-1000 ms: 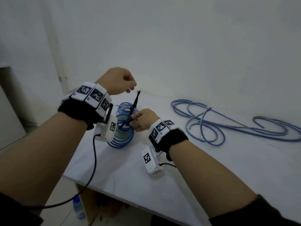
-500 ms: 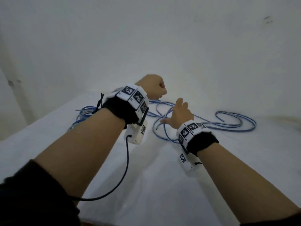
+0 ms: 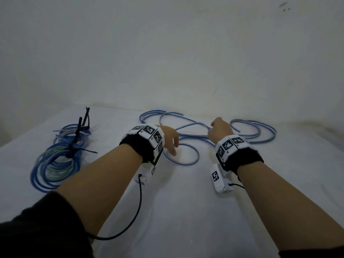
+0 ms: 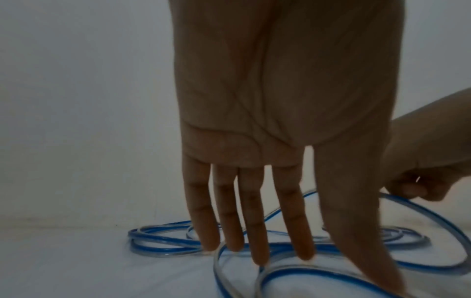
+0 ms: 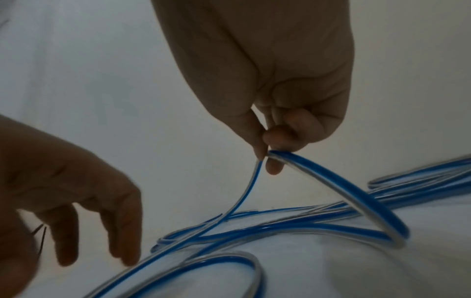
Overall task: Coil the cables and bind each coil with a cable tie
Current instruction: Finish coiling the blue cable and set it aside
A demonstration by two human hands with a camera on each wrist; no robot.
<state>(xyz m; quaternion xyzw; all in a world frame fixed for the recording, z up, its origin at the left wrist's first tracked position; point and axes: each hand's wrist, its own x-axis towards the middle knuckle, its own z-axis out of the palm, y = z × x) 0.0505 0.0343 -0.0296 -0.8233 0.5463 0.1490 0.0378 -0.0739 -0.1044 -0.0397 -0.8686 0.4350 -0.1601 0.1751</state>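
A loose blue cable point(image 3: 188, 127) sprawls in loops across the back of the white table point(image 3: 186, 211). My right hand point(image 3: 219, 127) pinches a strand of it between thumb and fingers point(image 5: 274, 161) and lifts it off the surface. My left hand point(image 3: 170, 140) reaches down with straight fingers point(image 4: 254, 231), their tips at a near loop of the cable point(image 4: 293, 272). At the left lie several blue coils point(image 3: 57, 161) bound with black cable ties point(image 3: 78, 135), away from both hands.
A pale wall point(image 3: 167, 53) rises right behind the table's back edge. Black cords hang from the wrist cameras point(image 3: 217, 177) over the near part of the table.
Both hands left the tied coil at the left and moved right to the loose cable. The right hand went from flat over the cable to pinching a strand; the left hand uncurled.
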